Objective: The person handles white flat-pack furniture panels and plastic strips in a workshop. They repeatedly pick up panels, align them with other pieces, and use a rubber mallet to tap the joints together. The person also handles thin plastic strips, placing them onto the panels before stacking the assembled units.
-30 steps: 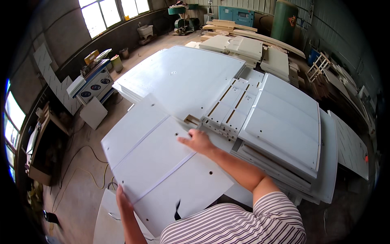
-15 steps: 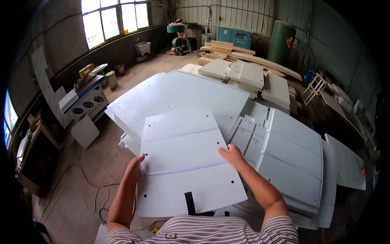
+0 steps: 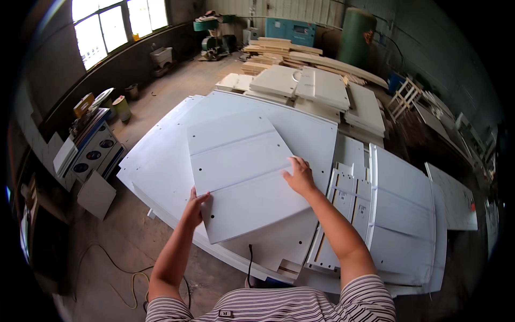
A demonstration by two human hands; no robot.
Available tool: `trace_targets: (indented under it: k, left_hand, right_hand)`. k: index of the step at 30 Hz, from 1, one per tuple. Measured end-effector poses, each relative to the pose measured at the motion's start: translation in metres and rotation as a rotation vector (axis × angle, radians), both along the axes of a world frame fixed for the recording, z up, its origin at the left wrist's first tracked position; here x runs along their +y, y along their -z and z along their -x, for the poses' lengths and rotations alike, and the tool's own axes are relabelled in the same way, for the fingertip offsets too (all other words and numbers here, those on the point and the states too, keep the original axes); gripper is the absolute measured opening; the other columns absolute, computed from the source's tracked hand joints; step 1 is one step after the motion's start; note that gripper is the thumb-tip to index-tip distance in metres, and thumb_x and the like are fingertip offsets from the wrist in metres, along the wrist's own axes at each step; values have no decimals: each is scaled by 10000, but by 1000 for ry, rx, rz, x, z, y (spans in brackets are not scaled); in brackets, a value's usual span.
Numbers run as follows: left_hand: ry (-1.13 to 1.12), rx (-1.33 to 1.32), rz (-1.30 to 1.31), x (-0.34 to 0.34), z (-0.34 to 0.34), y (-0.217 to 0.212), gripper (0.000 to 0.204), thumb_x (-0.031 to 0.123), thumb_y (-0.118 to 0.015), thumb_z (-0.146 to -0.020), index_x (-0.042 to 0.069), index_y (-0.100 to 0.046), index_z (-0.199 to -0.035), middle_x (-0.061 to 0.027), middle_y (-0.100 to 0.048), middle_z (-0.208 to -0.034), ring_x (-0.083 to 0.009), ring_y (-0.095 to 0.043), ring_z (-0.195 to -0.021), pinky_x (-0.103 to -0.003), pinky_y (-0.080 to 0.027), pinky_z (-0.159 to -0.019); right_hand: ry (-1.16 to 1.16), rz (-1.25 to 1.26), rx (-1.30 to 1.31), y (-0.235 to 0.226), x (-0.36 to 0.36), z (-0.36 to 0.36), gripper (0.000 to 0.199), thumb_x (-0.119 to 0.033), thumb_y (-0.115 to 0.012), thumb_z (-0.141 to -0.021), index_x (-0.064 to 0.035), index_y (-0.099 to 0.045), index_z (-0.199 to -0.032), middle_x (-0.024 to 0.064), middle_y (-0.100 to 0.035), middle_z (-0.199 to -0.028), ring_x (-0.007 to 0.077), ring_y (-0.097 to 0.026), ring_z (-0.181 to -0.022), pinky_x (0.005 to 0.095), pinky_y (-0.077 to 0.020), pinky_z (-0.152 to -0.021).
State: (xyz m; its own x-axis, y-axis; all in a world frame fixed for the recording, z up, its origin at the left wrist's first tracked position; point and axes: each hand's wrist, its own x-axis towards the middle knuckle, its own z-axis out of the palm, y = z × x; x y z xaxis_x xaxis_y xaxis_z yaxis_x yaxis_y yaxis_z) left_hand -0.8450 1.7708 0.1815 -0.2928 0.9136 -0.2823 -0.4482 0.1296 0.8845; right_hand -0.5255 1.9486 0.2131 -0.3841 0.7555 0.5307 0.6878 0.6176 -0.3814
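Observation:
A white rectangular panel [image 3: 236,161] with two crosswise lines and several small dark holes lies slanted over a larger white panel [image 3: 155,145]. My left hand [image 3: 195,209] grips its lower left edge, the thumb showing on top. At its right edge is my right hand [image 3: 301,177], with thumb and fingertips over the upper face and the rest of the hand at the rim. The undersides of both grips are hidden. Below the held panel, a black cord [image 3: 250,263] hangs over the front of the stack.
To the right lies another lined white panel [image 3: 402,198] beside narrow slotted boards [image 3: 343,204]. Cream panels [image 3: 322,88] and timber planks [image 3: 279,48] are piled farther back. A cabinet with round dark dials [image 3: 94,153] stands on the left, and cables [image 3: 134,290] trail across the floor.
The panel has moved forward and down onto the larger panel, turning counterclockwise. My left hand has shifted toward its lower corner; my right hand now reaches farther over its top face.

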Motion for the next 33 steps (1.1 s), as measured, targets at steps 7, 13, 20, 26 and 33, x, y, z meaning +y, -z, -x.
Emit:
trace_targets:
  k: [7,13,20,26,33]
  left_hand:
    - [-163,-139,-126,40,-84,8,783,67,-558,-887,251,-46,-1449,-130,-370,-1314,-251,-416,-1179,-401,-420,-931]
    - [-162,403,-94,111,-142,23,918,323,-522,-932,-79,157,-1399,-252,-86,-1483,-302,-146,-1377,-346,-135,-1118]
    - [-219,481,47,236,-208,27,1020,391,-573,-890,-131,155,-1378,-275,118,-1498,-323,101,-1416,-373,6,-1147]
    - [-294,589,117,332,-218,56,1062,408,-608,-862,-153,138,-1369,-279,97,-1499,-332,70,-1418,-378,-3,-1151]
    - [89,301,-38,302,-186,43,1024,442,-631,-852,26,79,-1462,-196,-110,-1517,-325,-211,-1377,-438,-238,-1090]
  right_hand:
    - [-234,46,-332,-1,-105,27,731,-577,-546,-823,-30,-460,-1300,238,-341,-1403,392,-303,-1316,662,-174,-1019]
    - [5,103,-432,-11,-60,5,869,-642,-595,-733,-53,-419,-1346,179,-327,-1436,362,-247,-1355,691,-119,-1032]
    - [107,122,-403,17,-52,-26,649,-371,-549,-889,-18,-332,-1389,190,-267,-1464,332,-213,-1379,643,-130,-1065]
    - [-69,255,-635,45,-145,-51,707,-525,-376,-934,-55,-250,-1447,202,-138,-1515,353,-152,-1402,598,-142,-1081]
    - [-66,123,-517,52,-152,-61,660,-519,-317,-958,-66,-284,-1437,208,-222,-1490,349,-205,-1385,606,-167,-1069]
